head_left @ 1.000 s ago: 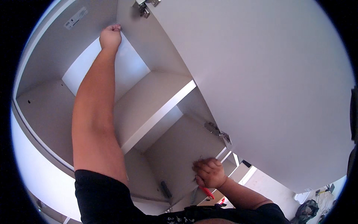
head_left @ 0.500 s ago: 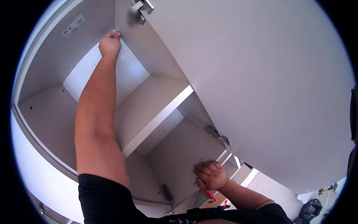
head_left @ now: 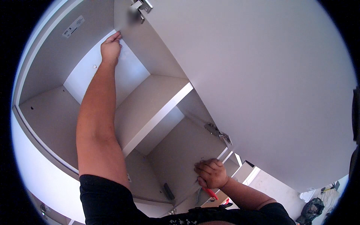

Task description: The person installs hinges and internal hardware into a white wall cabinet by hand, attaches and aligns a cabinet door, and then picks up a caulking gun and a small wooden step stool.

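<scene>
My left arm reaches deep into the upper compartment of a pale grey cabinet [head_left: 157, 56]. At its far upper corner is my left hand [head_left: 111, 47], its index finger stretched against the panel joint and the other fingers partly curled; whether a small piece is between them is hidden. Lower right, my right hand [head_left: 212, 173] is closed, its bent fingers resting against the side panel of the lower compartment. A red tool handle [head_left: 210, 193] sticks out beneath its thumb; the tool's working end cannot be made out. A white-edged shelf [head_left: 161, 116] divides the two compartments.
A large open door [head_left: 262, 82] fills the right side, on metal hinges [head_left: 144, 5] along its edge. A dark fitting [head_left: 169, 191] sits on the lower compartment's wall. On the floor at far right lie a black plastic bag [head_left: 312, 210] and cables.
My left index finger has straightened toward the corner, and the hand has loosened from a tighter curl. My right hand has shifted very slightly up, the red handle staying beneath it.
</scene>
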Demonstrator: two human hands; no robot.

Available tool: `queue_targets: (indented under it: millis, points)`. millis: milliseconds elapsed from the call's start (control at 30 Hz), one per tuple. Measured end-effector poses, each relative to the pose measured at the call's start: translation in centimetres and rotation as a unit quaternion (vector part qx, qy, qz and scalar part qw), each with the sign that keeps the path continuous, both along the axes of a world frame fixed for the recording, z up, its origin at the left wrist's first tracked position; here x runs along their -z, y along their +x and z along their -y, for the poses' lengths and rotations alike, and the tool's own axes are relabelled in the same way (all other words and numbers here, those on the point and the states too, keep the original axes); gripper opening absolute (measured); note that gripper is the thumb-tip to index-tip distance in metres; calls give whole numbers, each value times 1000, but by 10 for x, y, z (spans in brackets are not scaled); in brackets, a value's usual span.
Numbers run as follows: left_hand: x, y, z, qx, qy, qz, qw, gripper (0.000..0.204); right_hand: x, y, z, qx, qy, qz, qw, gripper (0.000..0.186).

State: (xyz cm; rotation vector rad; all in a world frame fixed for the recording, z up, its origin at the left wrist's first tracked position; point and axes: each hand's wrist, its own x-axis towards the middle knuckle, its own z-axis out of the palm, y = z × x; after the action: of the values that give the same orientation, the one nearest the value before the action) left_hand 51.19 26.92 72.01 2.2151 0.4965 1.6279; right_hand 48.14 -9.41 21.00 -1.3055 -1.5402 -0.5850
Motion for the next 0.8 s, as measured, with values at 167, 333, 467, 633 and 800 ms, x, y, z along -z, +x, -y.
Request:
queue_targets:
  millis: [167,333,467,633,800]
  points:
    - [5,-8,-5,23,-10,-36,999,41,3,-1,-1,3,21,10,1000,37]
    - [17,-12,13,19,-59,-108,992,59,4,-2,0,10,-15,13,1000,41]
    - [20,-12,28,18,-68,-128,989,63,6,-2,0,-3,0,0,1000,39]
    - [24,-10,31,32,-93,-136,986,73,-1,-6,2,3,-1,4,1000,36]
    - [29,-10,51,122,-195,-117,966,76,0,-4,0,6,0,-12,1000,34]
